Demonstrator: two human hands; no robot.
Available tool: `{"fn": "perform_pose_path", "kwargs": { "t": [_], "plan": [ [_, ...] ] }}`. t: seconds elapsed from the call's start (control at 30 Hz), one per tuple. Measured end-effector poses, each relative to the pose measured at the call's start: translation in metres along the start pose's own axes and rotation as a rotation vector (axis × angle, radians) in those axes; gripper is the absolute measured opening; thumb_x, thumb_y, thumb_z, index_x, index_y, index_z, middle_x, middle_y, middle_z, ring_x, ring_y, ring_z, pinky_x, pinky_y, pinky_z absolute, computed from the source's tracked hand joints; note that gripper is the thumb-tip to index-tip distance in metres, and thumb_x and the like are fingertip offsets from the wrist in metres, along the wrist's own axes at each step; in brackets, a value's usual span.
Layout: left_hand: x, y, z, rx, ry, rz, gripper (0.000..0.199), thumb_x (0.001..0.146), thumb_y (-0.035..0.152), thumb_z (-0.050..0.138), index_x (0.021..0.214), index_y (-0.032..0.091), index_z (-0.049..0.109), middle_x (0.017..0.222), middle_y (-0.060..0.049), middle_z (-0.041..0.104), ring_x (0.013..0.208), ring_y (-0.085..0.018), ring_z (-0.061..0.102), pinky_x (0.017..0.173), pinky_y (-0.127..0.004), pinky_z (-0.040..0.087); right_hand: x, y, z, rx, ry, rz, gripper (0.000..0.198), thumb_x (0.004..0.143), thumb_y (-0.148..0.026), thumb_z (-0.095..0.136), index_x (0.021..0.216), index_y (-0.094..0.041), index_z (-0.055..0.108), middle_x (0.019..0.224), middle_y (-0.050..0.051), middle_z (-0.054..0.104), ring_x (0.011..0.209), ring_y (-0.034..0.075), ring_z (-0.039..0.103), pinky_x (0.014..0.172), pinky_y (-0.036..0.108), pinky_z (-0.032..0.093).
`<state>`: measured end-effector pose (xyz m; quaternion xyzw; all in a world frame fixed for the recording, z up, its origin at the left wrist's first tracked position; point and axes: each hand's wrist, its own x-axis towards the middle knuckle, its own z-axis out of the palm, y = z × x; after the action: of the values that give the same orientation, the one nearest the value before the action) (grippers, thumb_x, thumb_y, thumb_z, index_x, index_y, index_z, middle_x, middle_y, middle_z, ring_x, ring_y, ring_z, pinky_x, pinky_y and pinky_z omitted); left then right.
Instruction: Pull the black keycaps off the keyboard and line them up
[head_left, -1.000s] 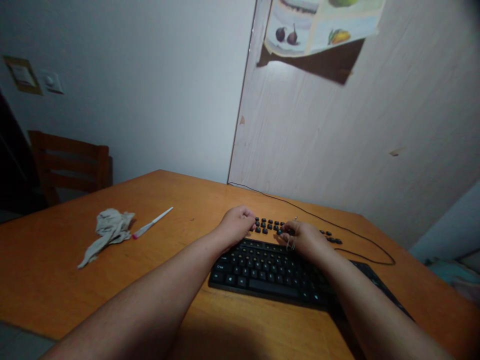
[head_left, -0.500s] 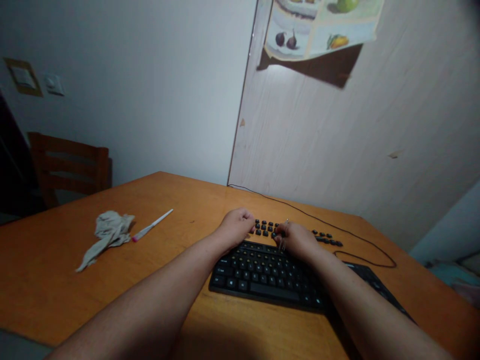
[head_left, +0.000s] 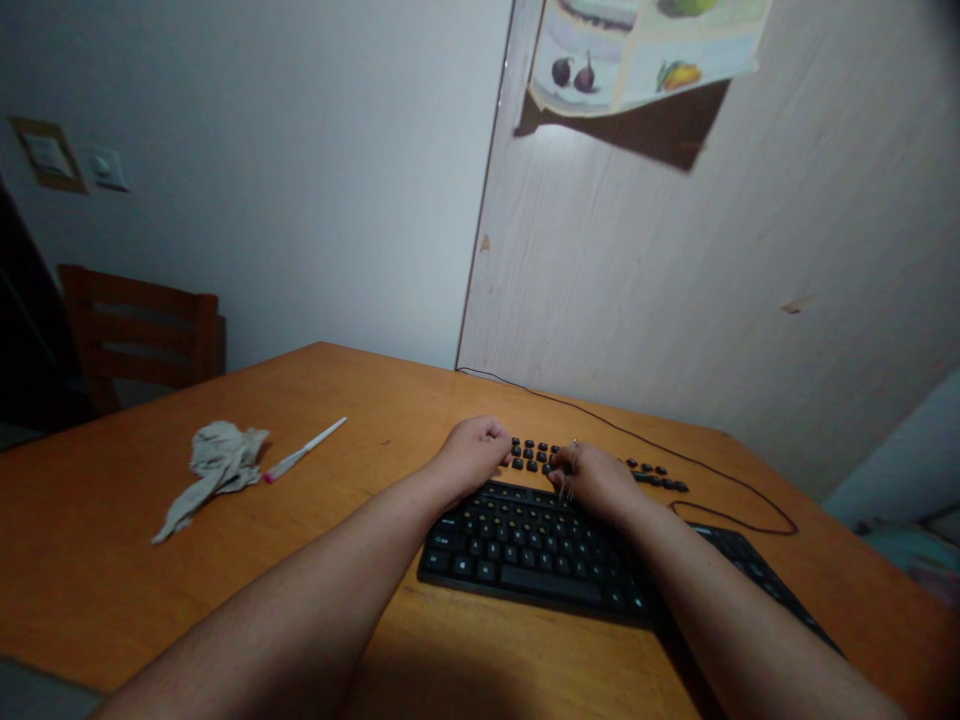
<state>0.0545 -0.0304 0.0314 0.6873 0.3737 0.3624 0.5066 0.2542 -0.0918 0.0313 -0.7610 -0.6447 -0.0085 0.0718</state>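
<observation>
A black keyboard (head_left: 536, 560) lies on the wooden table, with my right forearm crossing over its right part. Several loose black keycaps (head_left: 530, 455) lie in rows on the wood just behind it. My left hand (head_left: 476, 448) rests at the left end of these rows, fingers curled in; whether something is in them is hidden. At the keycaps too, my right hand (head_left: 592, 480) has its thumb and fingers pinched together over the rows. What the pinch holds is too small and dark to make out. More keycaps (head_left: 660, 482) lie to the right of that hand.
A crumpled grey cloth (head_left: 221, 460) and a white brush with a pink end (head_left: 304, 450) lie on the table (head_left: 390, 400) at left. A thin black cable (head_left: 600, 412) runs behind the keycaps and loops at right. A wooden chair (head_left: 142, 325) stands beyond the left edge.
The view has shifted very slightly. Both hands keep nearly the same place and pose, and the keyboard and keycaps show no clear movement.
</observation>
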Motion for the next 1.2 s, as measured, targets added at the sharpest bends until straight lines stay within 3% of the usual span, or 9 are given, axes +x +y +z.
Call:
{"fn": "perform_pose_path", "kwargs": {
  "t": [0.67,1.2],
  "plan": [
    [0.0013,-0.0026,0.0016,-0.002,0.006,0.007,0.007,0.074,0.020,0.052,0.077,0.015,0.058,0.072,-0.003,0.066,0.055,-0.009,0.054,0.049,-0.018,0.037,-0.0007,-0.0004,-0.0016,0.003,-0.026,0.006,0.022,0.081,-0.035,0.061,0.099,-0.027,0.071,0.097,0.006,0.068,0.089,0.022,0.061,0.066,0.028,0.036],
    [0.0039,-0.0044,0.0007,0.016,0.004,0.021,0.009,0.075,0.020,0.053,0.079,0.015,0.060,0.071,-0.003,0.067,0.055,-0.009,0.055,0.049,-0.018,0.039,-0.0036,0.0075,-0.0045,0.059,0.047,-0.028,0.027,0.082,-0.043,0.059,0.099,-0.026,0.072,0.096,0.008,0.070,0.087,0.024,0.063,0.065,0.029,0.039]
  ]
}}
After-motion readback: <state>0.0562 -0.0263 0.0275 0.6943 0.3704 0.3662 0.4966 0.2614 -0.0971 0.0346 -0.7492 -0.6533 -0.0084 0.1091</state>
